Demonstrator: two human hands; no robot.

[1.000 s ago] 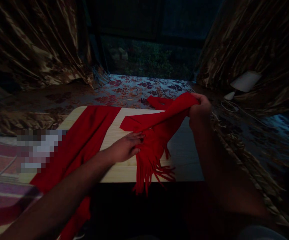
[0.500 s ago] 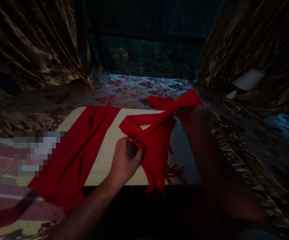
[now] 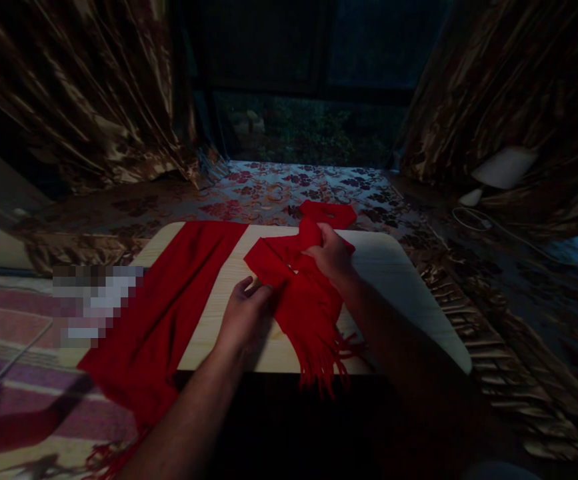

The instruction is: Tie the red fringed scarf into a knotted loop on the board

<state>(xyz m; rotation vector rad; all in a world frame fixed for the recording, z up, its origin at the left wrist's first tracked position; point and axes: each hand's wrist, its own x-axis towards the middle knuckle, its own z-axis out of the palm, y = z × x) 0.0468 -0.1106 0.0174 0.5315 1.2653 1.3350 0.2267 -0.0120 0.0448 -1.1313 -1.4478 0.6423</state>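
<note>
A red scarf (image 3: 299,303) with a fringed end lies folded in overlapping bands on a pale wooden board (image 3: 213,327), its fringe hanging over the near edge. My right hand (image 3: 333,255) is closed around a bunched band of it, above the folded part. At the scarf's left edge is my left hand (image 3: 246,310), open, with a gap between thumb and fingers; whether the thumb touches the cloth I cannot tell. Another length of red cloth (image 3: 169,293) runs flat across the board's left side and drops over the near edge.
Beyond the board, a small red folded piece (image 3: 329,213) rests on a patterned cover (image 3: 259,180). A white lamp (image 3: 503,167) with a cord stands at the right. Brown curtains (image 3: 119,100) flank a dark window. Striped bedding (image 3: 13,333) lies at the left.
My right hand has moved left and nearer, bringing the scarf's band from the far right over the fold. My left hand has let go of the band's edge and its fingers have parted.
</note>
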